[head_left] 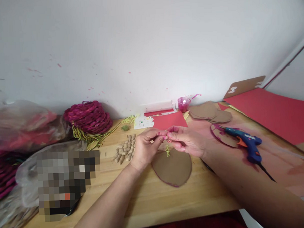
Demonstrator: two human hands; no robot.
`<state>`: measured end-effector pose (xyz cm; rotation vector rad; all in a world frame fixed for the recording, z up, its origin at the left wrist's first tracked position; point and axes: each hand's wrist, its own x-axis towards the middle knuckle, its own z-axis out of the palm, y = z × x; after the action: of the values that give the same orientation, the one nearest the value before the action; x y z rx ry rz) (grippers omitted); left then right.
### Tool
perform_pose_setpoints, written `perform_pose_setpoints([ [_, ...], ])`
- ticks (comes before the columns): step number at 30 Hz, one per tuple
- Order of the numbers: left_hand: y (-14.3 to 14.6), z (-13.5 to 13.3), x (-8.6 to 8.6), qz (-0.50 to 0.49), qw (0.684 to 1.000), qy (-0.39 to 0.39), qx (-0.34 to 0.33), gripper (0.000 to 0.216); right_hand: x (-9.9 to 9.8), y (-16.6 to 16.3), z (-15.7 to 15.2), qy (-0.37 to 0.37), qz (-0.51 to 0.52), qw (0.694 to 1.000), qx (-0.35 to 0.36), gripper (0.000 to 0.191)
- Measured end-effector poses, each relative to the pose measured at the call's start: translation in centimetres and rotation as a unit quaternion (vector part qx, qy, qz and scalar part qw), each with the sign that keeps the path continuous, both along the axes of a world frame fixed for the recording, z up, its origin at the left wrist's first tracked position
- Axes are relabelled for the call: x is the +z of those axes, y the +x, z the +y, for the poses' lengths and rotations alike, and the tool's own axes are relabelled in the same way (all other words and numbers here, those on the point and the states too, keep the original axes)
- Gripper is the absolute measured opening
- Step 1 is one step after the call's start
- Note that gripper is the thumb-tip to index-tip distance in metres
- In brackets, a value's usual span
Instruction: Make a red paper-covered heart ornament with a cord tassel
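My left hand (pixel 144 148) and my right hand (pixel 187 141) meet fingertip to fingertip above the wooden table (pixel 150 201). Both pinch a short yellow-green string (pixel 167 151) that dangles between them. Right under the hands lies a brown cardboard heart shape (pixel 172 167) with a pink edge. A small heap of tan shell-like pieces (pixel 125 150) lies just left of my left hand.
A blue hot glue gun (pixel 245 143) rests on a cardboard piece at the right, its cord trailing toward me. More brown cutouts (pixel 209 112), red paper (pixel 275 113), a pink cup (pixel 183 104) and stacked magenta woven items (pixel 88 117) line the wall. Plastic bags (pixel 21 124) crowd the left.
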<state>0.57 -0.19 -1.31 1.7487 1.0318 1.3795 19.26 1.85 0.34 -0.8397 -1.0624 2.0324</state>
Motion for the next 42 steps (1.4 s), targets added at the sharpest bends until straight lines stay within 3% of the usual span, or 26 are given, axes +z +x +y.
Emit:
perform_pose_setpoints([
  [3,0.1,0.0,0.2,0.014,1.000,-0.006,0.009,0.011,0.0,0.1,0.2,0.014,-0.017,1.000,-0.022,0.035],
  [6,0.3,0.0,0.2,0.026,0.998,-0.046,0.024,0.011,0.2,0.2,0.2,0.090,-0.090,0.990,-0.062,0.035],
  [12,0.1,0.4,0.3,0.001,0.989,-0.145,0.023,0.020,0.2,0.1,-0.2,0.275,-0.237,0.926,-0.102,0.026],
  [16,-0.1,0.6,0.7,-0.038,0.985,-0.166,-0.001,0.026,0.2,0.0,-0.5,0.329,-0.288,0.890,-0.126,0.017],
  [19,-0.2,0.6,0.9,-0.056,0.982,-0.181,-0.026,0.030,0.6,0.1,-0.4,0.294,-0.272,0.912,-0.093,0.022],
  [24,-0.3,0.6,1.2,-0.127,0.953,-0.266,-0.075,0.041,1.1,0.4,-0.2,0.132,-0.147,0.980,-0.024,0.033],
  [30,-0.5,0.5,1.3,-0.225,0.897,-0.354,-0.143,0.040,0.9,0.5,0.1,0.031,-0.043,0.999,0.010,0.029],
  [34,-0.4,0.4,1.5,-0.225,0.907,-0.324,-0.144,0.040,0.4,0.5,0.3,0.003,0.002,1.000,0.028,0.026],
  [42,0.2,0.2,0.6,-0.155,0.962,-0.205,-0.088,0.038,0.1,0.1,0.2,-0.005,0.026,1.000,0.009,0.025],
])
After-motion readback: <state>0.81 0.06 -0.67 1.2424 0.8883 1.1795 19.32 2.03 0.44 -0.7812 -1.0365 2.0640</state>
